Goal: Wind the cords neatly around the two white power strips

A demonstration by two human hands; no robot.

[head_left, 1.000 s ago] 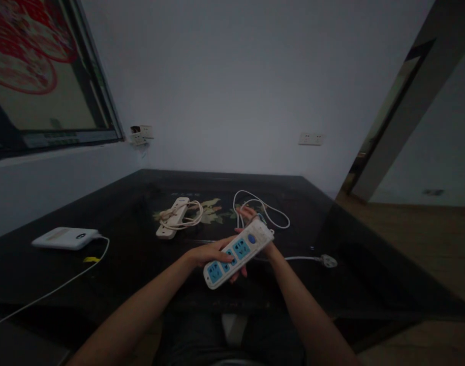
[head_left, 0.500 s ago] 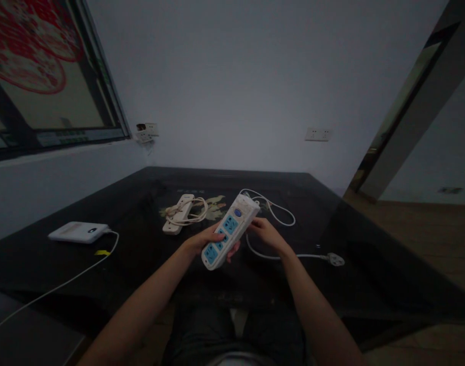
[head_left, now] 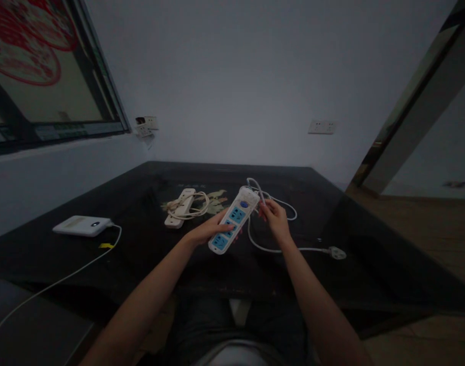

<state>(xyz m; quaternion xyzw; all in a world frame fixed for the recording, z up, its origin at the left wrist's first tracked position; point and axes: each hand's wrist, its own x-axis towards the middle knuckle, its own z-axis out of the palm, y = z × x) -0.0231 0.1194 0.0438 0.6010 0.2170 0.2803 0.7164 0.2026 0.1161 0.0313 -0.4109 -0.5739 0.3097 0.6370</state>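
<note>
My left hand (head_left: 213, 229) is closed around a white power strip (head_left: 250, 194) with blue sockets, thumb on its face. The strip is held tilted above the dark table, its far end pointing up and right. Beside that far end, my right hand (head_left: 275, 217) pinches the strip's white cord (head_left: 255, 182), which arches up between the strip and the fingers. More of the cord loops behind on the table and runs right to a plug (head_left: 336, 253).
A second power strip (head_left: 185, 201), wrapped in its own cord, lies left of my hands. Farther left rests a white power bank (head_left: 82, 225) with a cable (head_left: 64, 278) hanging over the table's front edge. Wall sockets (head_left: 322, 127) are on the back wall.
My right hand has come from beneath the strip's edge to its far end and lifted part of the cord into an arch. The strip in my left hand has shifted slightly.
</note>
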